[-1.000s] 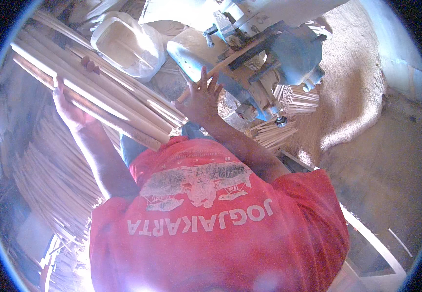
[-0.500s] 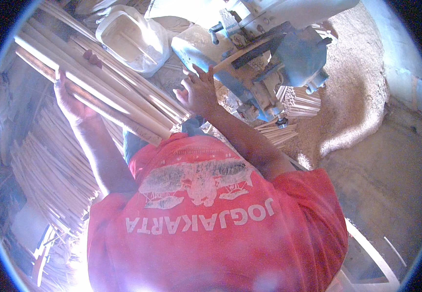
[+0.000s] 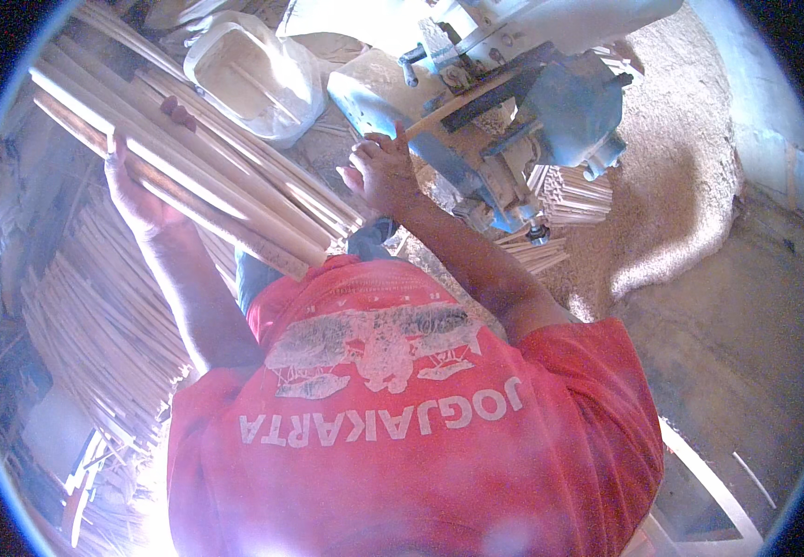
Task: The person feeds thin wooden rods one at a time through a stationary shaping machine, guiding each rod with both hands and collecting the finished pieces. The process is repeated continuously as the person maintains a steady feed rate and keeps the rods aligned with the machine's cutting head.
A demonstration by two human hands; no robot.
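My left hand (image 3: 142, 200) is closed around several long pale wooden planks (image 3: 207, 176). Its thumb lies on the near side, and fingertips show past the far edge. The bundle slants from the upper left down to my waist. My right hand (image 3: 385, 176) is beside a blue woodworking machine (image 3: 569, 107). Its index finger reaches the near end of a wooden strip (image 3: 439, 115) that runs into the machine. The other fingers are loosely bent and apart, gripping nothing that I can see.
Cut strips (image 3: 578, 197) lie in a pile under the machine, beside a large sawdust heap (image 3: 671, 158). A white plastic container (image 3: 253, 79) stands beyond the planks. Many thin sticks (image 3: 96, 316) are stacked at the left. A crank handle (image 3: 409, 67) juts from the machine.
My right hand's fingers have drawn in from a wider spread, the index finger staying at the strip's end. My left hand and its planks have hardly moved.
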